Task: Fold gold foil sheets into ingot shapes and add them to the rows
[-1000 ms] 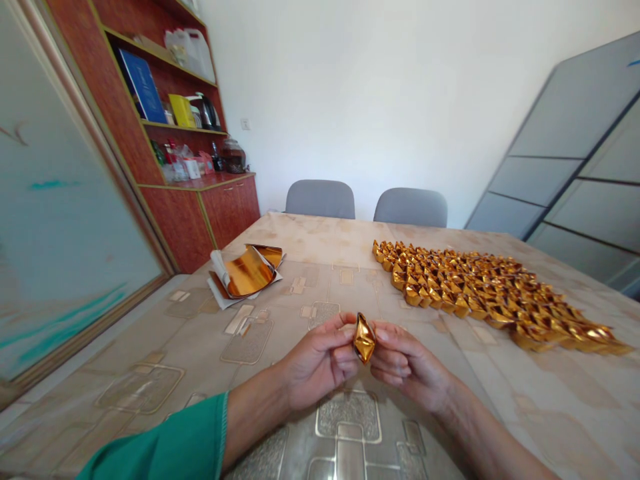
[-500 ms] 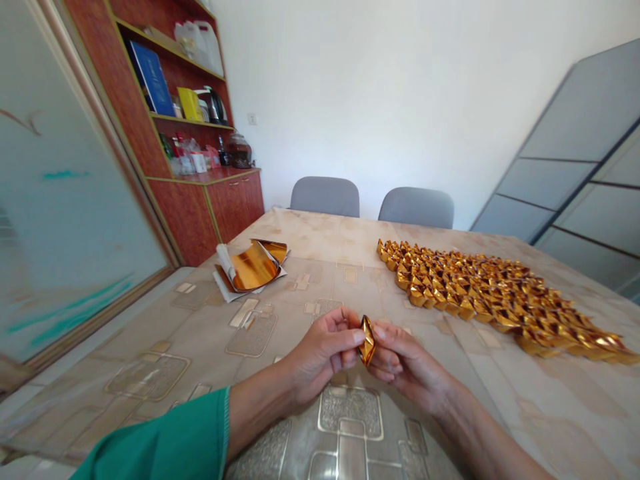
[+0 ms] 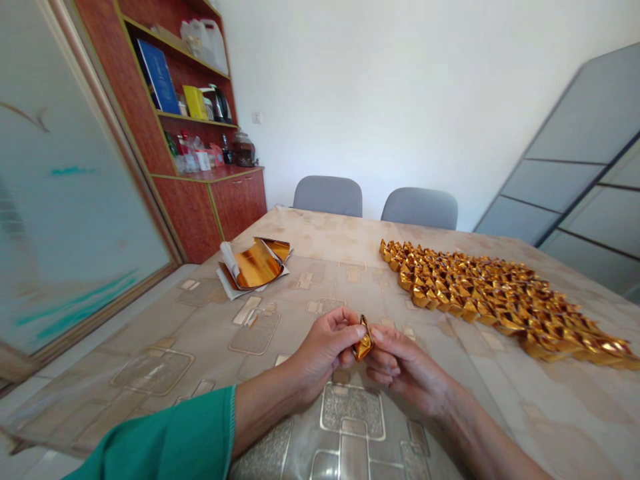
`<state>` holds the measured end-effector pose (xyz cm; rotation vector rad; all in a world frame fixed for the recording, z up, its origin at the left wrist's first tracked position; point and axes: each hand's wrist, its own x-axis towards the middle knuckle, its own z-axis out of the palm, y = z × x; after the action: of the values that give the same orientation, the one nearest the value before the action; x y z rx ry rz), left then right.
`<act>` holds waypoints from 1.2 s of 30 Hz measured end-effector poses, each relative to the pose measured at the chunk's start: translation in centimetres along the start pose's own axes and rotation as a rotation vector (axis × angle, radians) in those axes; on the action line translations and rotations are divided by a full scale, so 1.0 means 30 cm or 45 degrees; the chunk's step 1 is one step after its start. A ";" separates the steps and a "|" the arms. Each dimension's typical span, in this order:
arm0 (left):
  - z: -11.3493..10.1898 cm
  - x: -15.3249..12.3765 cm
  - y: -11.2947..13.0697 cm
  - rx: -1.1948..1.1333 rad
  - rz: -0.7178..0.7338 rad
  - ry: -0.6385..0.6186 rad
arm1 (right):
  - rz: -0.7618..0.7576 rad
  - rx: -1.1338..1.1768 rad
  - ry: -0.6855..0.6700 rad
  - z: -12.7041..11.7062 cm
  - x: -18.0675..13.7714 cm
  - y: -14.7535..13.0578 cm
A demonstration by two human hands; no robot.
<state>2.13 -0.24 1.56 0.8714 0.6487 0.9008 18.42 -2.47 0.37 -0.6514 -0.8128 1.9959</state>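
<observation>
A small folded gold foil paper ingot (image 3: 365,345) is held up over the near part of the table, between my two hands. My left hand (image 3: 327,343) pinches it from the left, thumb on its face. From the right, the thumb and fingers of my right hand (image 3: 403,357) close on its edge. To the right lie many similar gold paper ingots (image 3: 465,287), set close together in rows. A loose stack of gold foil paper sheets (image 3: 257,265) lies curled at the left, some with pale backs showing.
The table (image 3: 310,280) has a patterned cover under clear plastic. Two grey chairs (image 3: 327,195) stand at its far side against the white wall. A red-brown shelf cabinet (image 3: 235,200) with bottles and a kettle is at the back left, beside a frosted glass door (image 3: 65,200).
The paper ingot has turned and tilted slightly between my fingers, and its face looks wider now. Both hands keep their hold. The view has shifted a little.
</observation>
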 end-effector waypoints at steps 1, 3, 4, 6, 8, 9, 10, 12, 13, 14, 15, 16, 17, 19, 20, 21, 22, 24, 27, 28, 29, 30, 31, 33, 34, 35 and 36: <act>0.000 0.000 0.002 -0.002 -0.016 -0.003 | 0.009 0.007 0.012 -0.002 0.000 0.002; -0.003 0.003 0.006 -0.051 -0.059 -0.035 | 0.017 0.036 0.049 -0.006 0.001 0.005; -0.007 0.005 0.008 -0.107 -0.086 -0.064 | 0.017 0.052 0.069 -0.007 0.001 0.006; -0.017 0.009 0.012 -0.249 -0.156 -0.128 | -0.003 0.078 0.103 -0.007 0.001 0.005; -0.024 0.011 0.017 -0.353 -0.220 -0.181 | -0.034 0.079 0.110 -0.003 0.000 0.003; -0.026 0.010 0.019 -0.362 -0.233 -0.196 | -0.046 0.068 0.106 0.001 0.000 0.001; -0.025 0.007 0.022 -0.346 -0.225 -0.197 | -0.055 0.053 0.101 0.004 -0.002 0.000; -0.020 0.001 0.026 -0.270 -0.180 -0.175 | -0.069 0.012 0.092 0.012 -0.005 -0.002; -0.017 -0.003 0.028 -0.228 -0.156 -0.156 | -0.075 -0.008 0.093 0.016 -0.007 -0.003; -0.014 -0.006 0.029 -0.190 -0.140 -0.138 | -0.076 -0.026 0.096 0.019 -0.009 -0.003; -0.013 -0.007 0.030 -0.156 -0.135 -0.129 | -0.070 -0.044 0.100 0.021 -0.011 -0.002; -0.013 -0.008 0.030 -0.127 -0.138 -0.131 | -0.060 -0.058 0.099 0.022 -0.012 -0.002; -0.015 -0.007 0.029 -0.107 -0.147 -0.140 | -0.045 -0.063 0.096 0.022 -0.013 -0.002; -0.025 0.000 0.026 -0.103 -0.175 -0.170 | -0.022 -0.037 0.092 0.019 -0.013 -0.001; -0.031 0.005 0.024 -0.120 -0.192 -0.186 | -0.024 -0.012 0.091 0.016 -0.012 0.000; -0.037 0.010 0.024 -0.152 -0.214 -0.200 | -0.027 0.015 0.089 0.012 -0.010 -0.001; -0.043 0.015 0.025 -0.195 -0.241 -0.211 | -0.030 0.038 0.085 0.008 -0.008 -0.001; -0.050 0.021 0.030 -0.281 -0.300 -0.239 | -0.031 0.065 0.069 -0.001 -0.004 -0.004; -0.048 0.019 0.041 -0.283 -0.316 -0.267 | -0.047 0.057 0.047 -0.006 0.001 -0.010; -0.045 0.016 0.043 -0.234 -0.298 -0.258 | -0.064 0.042 0.047 -0.004 0.002 -0.011; -0.043 0.013 0.045 -0.176 -0.278 -0.239 | -0.080 0.024 0.050 0.000 0.002 -0.011; -0.041 0.011 0.045 -0.119 -0.263 -0.211 | -0.088 0.008 0.055 0.004 0.001 -0.010; -0.040 0.010 0.045 -0.068 -0.258 -0.186 | -0.086 -0.003 0.057 0.008 0.001 -0.009; -0.043 0.011 0.045 -0.009 -0.260 -0.147 | -0.068 0.001 0.062 0.014 -0.001 -0.007; -0.045 0.013 0.046 -0.012 -0.274 -0.148 | -0.054 0.009 0.065 0.014 -0.001 -0.006; -0.048 0.014 0.047 -0.043 -0.297 -0.166 | -0.046 0.023 0.071 0.013 -0.001 -0.006; -0.050 0.015 0.050 -0.106 -0.322 -0.190 | -0.051 0.044 0.082 0.010 0.000 -0.007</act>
<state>0.59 1.21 2.03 0.7547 0.5729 0.6243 18.32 -2.47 0.72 -0.6711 -0.7458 1.9387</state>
